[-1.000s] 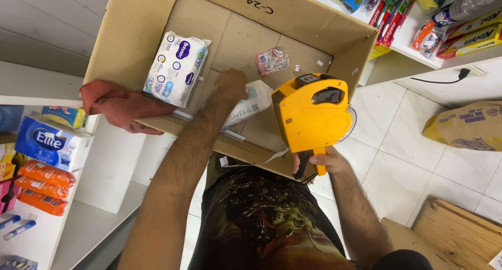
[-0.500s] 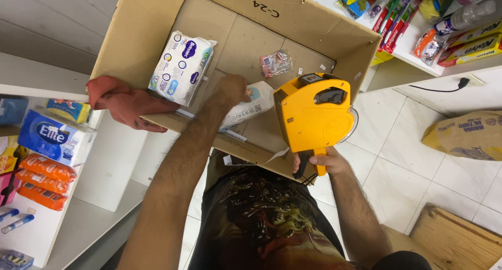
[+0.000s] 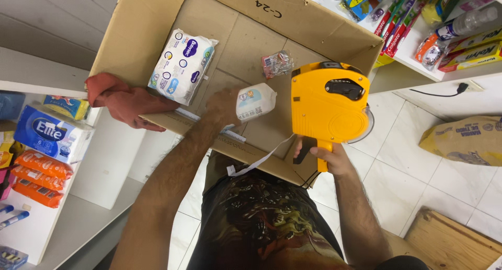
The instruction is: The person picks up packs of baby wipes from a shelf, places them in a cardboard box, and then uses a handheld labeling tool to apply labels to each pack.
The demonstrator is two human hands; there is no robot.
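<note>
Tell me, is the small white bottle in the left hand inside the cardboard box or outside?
Inside. The left hand holds the white bottle on its side, within the cardboard box.

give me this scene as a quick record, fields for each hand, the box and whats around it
left hand: inside the cardboard box, gripping a small white packet
right hand: holding the handle of a yellow price labeller, a paper strip trailing from it
cardboard box: open, also holding a white wipes pack and a small clear wrapped item
box edge: red cloth draped over the left wall
left side: white shelves with a tissue pack and orange packets
right side: tiled floor with a tan sack
</note>
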